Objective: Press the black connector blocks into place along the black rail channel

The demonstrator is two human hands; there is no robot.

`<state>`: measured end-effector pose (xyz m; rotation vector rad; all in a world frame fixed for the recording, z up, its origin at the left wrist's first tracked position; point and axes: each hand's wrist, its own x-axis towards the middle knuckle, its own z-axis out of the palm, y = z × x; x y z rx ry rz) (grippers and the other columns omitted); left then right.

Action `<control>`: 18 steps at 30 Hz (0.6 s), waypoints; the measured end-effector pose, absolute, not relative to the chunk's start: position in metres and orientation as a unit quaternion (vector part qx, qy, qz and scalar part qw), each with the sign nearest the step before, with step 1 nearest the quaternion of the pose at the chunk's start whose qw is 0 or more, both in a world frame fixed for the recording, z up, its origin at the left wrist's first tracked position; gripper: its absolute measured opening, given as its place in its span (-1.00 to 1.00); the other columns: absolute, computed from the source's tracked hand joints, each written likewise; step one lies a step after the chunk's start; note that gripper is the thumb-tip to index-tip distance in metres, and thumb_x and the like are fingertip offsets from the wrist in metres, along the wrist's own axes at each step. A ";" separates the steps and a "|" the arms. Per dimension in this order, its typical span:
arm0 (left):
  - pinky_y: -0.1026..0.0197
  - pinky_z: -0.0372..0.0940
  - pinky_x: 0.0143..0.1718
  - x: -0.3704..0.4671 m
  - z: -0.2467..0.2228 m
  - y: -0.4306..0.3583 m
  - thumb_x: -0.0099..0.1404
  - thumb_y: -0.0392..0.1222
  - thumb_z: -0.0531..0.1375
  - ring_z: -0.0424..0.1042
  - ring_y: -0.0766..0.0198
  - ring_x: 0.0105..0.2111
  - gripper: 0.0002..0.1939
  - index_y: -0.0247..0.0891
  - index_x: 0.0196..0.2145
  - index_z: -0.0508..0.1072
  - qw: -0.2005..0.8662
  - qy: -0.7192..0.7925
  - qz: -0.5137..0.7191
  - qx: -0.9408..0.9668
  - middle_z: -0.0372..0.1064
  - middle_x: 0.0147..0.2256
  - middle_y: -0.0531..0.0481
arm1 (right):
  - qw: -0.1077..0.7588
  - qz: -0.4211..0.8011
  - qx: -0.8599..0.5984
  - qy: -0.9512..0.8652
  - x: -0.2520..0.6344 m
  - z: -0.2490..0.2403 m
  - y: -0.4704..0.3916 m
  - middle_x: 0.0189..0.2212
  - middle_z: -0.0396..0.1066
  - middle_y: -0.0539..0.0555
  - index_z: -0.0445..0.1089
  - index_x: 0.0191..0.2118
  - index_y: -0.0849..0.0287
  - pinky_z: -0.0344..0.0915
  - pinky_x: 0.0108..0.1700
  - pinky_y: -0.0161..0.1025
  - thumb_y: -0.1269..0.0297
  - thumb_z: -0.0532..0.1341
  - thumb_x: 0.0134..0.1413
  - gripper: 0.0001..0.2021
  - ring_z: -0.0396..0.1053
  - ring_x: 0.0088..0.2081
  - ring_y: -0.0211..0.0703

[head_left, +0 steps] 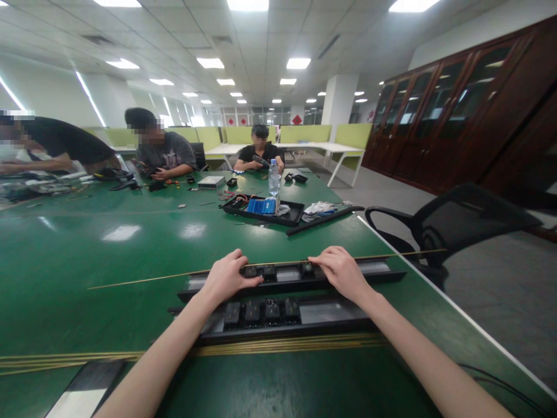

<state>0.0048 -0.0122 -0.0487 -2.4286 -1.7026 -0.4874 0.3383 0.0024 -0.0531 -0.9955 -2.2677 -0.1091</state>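
A long, thin brass-coloured rod [143,282] runs across a black channel [365,278] that holds several small black blocks [270,272]. At the channel's left part, my left hand [227,275] is closed round a block, its thumb on the near side and its fingers beyond. Farther right, my right hand [342,271] pinches the rod just above another black block [307,269]; the fingertips partly hide the contact. Nearer to me lies a second black channel [335,312] with several black blocks [251,313] side by side in its left half.
Several brass-coloured rods [287,347] lie along the near side. Beyond the channels are a black tray [287,220] with a blue item, a water bottle [274,177], gloves [319,211] and a black strip [324,222]. A chair [461,226] stands right; people sit across the table.
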 end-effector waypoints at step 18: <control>0.21 0.20 -0.33 0.004 -0.051 -0.010 0.19 0.32 0.20 0.37 0.22 -0.34 -0.51 -0.21 -0.37 0.44 0.062 -0.544 -0.171 -0.819 0.27 -0.29 0.01 | 0.299 -0.031 -0.398 -0.867 0.345 -0.047 0.004 -0.27 0.51 0.13 0.55 -0.08 0.11 0.27 -0.05 -0.06 0.47 0.12 0.23 -0.70 0.37 -0.16 -0.05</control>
